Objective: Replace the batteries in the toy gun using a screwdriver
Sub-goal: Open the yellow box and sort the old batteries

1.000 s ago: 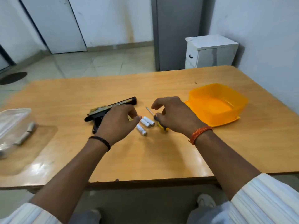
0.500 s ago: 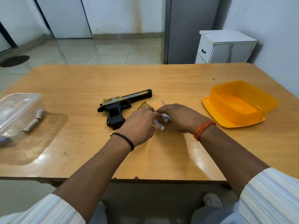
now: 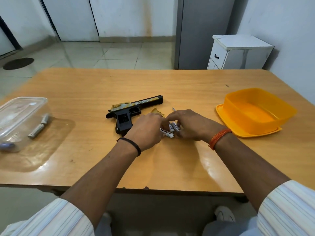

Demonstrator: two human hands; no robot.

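Note:
A black and gold toy gun [image 3: 134,109] lies on its side at the middle of the wooden table [image 3: 170,82]. Just right of its grip, my left hand [image 3: 146,132] pinches the end of a white battery [image 3: 167,133]. My right hand [image 3: 190,125] curls its fingers round two more white batteries [image 3: 175,126]. A gold battery cover [image 3: 157,111] lies behind my left hand. The screwdriver's metal tip [image 3: 173,109] pokes out beyond my right hand, whose palm hides the handle.
A clear plastic container [image 3: 20,113] at the left edge holds grey batteries [image 3: 39,126]. An orange tub [image 3: 255,111] stands on its lid [image 3: 221,116] at the right. A white cabinet [image 3: 238,51] stands beyond the table.
My left hand left the gun and came right to the batteries. My right hand lowered onto them, and both hands now meet over the batteries.

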